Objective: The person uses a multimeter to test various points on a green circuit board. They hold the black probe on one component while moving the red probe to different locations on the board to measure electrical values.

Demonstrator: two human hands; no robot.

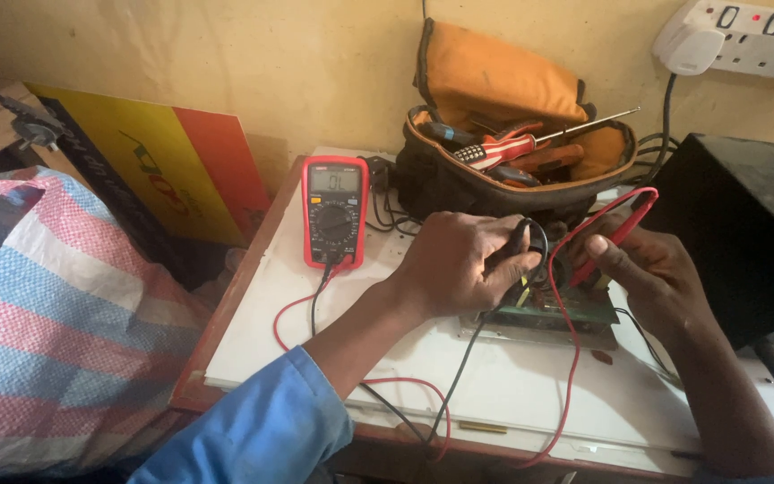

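Note:
My left hand (pixel 463 264) grips a black test probe (pixel 512 251), its tip pointing down onto a green circuit board (pixel 548 318) on the white tabletop (pixel 512 385). My right hand (pixel 651 269) holds a red test probe (pixel 615 235), angled down toward the same board. Red and black leads (pixel 320 300) run from both probes across the table to a red-cased multimeter (pixel 334 211) lying face up to the left, its display lit. Both hands hide most of the board.
A black and orange tool bag (pixel 494 148) with screwdrivers stands behind the board. A black box (pixel 745 233) sits at the right, a white power strip (pixel 745 36) on the wall. A striped woven bag (pixel 55 314) lies left, beside a yellow and orange panel (pixel 172 161).

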